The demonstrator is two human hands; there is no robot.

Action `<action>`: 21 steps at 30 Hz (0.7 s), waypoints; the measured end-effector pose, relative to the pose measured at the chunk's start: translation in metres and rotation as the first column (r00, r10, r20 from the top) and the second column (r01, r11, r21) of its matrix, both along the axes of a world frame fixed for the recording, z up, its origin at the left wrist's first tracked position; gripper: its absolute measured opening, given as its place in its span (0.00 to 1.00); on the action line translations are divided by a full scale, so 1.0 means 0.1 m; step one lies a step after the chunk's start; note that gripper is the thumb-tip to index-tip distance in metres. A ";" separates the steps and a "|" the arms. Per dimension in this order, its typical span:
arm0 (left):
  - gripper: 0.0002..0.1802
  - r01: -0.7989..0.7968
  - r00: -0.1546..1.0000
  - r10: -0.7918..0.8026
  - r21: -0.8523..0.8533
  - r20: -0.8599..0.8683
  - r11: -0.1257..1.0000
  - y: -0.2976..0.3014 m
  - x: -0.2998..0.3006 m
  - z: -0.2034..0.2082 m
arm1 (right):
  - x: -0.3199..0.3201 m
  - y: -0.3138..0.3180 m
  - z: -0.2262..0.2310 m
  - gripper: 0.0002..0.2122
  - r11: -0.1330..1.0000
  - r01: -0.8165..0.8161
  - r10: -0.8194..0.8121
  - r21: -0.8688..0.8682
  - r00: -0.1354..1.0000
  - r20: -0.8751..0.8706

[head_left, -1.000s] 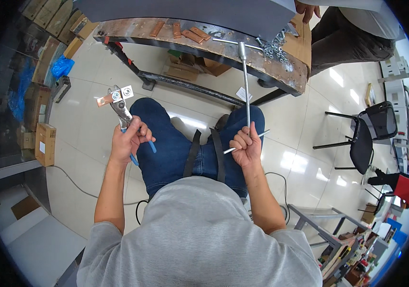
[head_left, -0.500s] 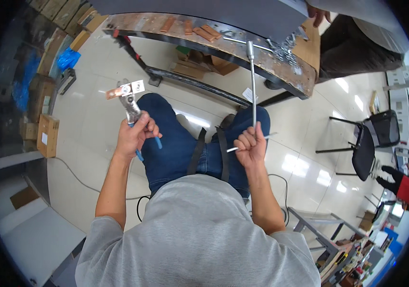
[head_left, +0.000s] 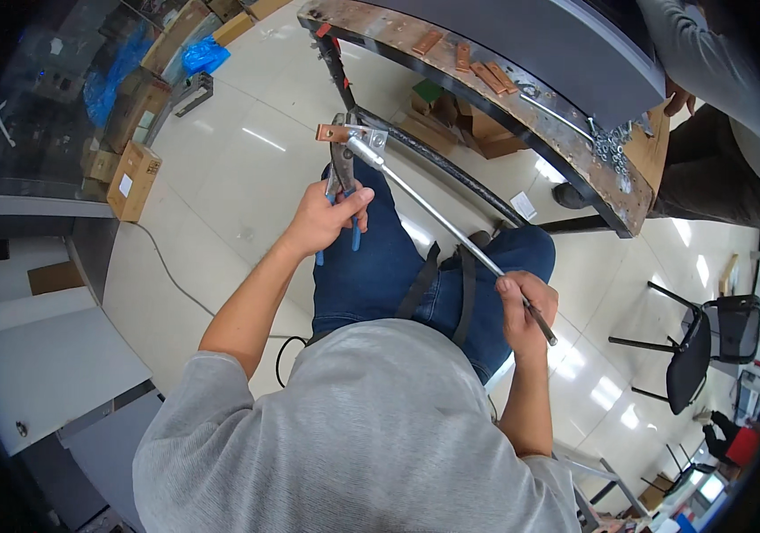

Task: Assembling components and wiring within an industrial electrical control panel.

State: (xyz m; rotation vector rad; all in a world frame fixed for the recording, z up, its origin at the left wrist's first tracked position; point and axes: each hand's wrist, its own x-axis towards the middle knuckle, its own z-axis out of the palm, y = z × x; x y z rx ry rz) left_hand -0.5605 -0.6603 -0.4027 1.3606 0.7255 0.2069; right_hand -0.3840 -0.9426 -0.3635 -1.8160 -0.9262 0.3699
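Observation:
My left hand [head_left: 325, 216] grips blue-handled pliers [head_left: 341, 178] held upright over my left knee. The plier jaws clamp a small copper strip [head_left: 332, 133] with a metal fitting on it. My right hand [head_left: 525, 304] holds the near end of a long metal rod [head_left: 451, 235] above my right thigh. The rod slants up and to the left, and its far end meets the fitting at the copper strip. I am seated in blue jeans with a grey top.
A worn workbench [head_left: 566, 142] curves across the top, with several copper strips [head_left: 473, 64] and a pile of small metal parts [head_left: 609, 142]. Another person [head_left: 708, 107] stands at its right end. Cardboard boxes [head_left: 131, 178] line the left floor. A black chair [head_left: 708, 342] stands at right.
The rod has swung from upright to slanting left, its tip now on the fitting held by the pliers. Both hands have moved closer to the bench.

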 end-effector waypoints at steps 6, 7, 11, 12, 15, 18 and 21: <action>0.12 0.008 1.000 -0.007 0.052 -0.008 0.999 0.04 -0.05 -0.01 | -0.02 0.05 0.01 0.08 1.000 0.002 -0.003 0.027 0.999 0.040; 0.12 0.005 1.000 -0.005 0.052 -0.008 0.999 0.03 -0.05 0.00 | -0.01 0.05 0.01 0.06 1.000 -0.003 0.003 0.018 0.999 0.048; 0.14 -0.032 0.999 0.033 0.076 -0.001 0.997 0.00 -0.03 0.04 | -0.01 0.03 0.01 0.06 1.000 0.010 -0.011 0.017 0.999 0.039; 0.14 -0.028 1.000 0.028 0.081 -0.002 0.996 0.00 -0.03 0.03 | -0.01 0.02 -0.01 0.06 1.000 0.008 -0.010 0.027 0.999 0.049; 0.15 -0.032 0.999 0.032 0.095 0.001 0.995 0.00 -0.05 -0.01 | -0.01 0.01 -0.02 0.05 1.000 0.009 -0.010 0.028 0.999 0.047; 0.15 -0.028 0.999 0.037 0.212 -0.039 0.977 0.01 -0.07 -0.01 | -0.01 0.01 -0.03 0.05 0.999 0.012 -0.014 0.030 0.997 0.069; 0.13 -0.010 0.993 0.044 0.297 -0.110 0.955 0.02 -0.08 0.06 | 0.03 -0.03 -0.07 0.05 0.999 -0.010 0.003 0.031 0.975 0.221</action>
